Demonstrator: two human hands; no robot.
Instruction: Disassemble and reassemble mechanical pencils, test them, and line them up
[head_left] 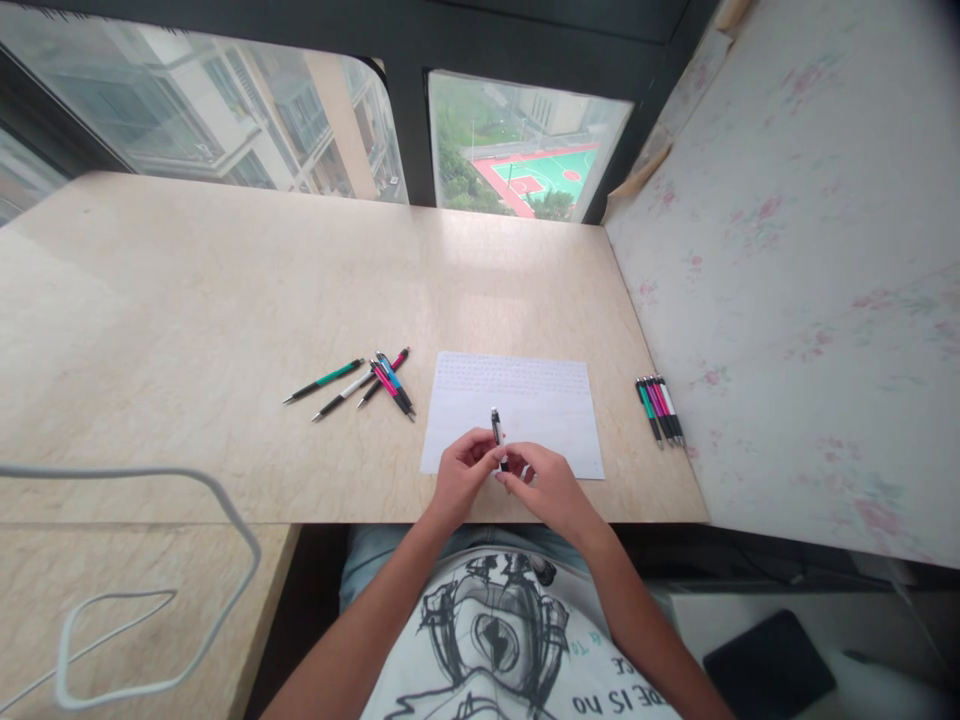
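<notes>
Holding the pen: we've got one pen (496,421) between both hands, over the lower part of the paper; its pale-and-black top pokes up past our fingers, black bit showing lower down
Left hand: our left hand (461,472) is curled in, thumb and fingers pinching the pen from its side; the fingers behind are partly hidden
Right hand: our right hand (545,478) is bent the same way, fingertips gathered at the pen's lower part; can't really tell how firmly they press
Paper: under the pen, a white sheet (559,425) lies flat near the desk's front edge; rows of writing up top, too small for us to read
Loose pens: left of the sheet we have a messy bunch; a green pen (324,380) out on the left, a white pen (346,394) beside it, then a blue pen (395,373) and pinkish ones crossing
Lined-up pens: over on the right, a neat side-by-side row (658,410) near the flowery wall (810,250); green, purple, pink and white among them
Cable: pale grey cord (187,473) looping across our lower left
Window: past the desk (225,270), glass (465,120) with a green-and-red court (559,172) below
</notes>
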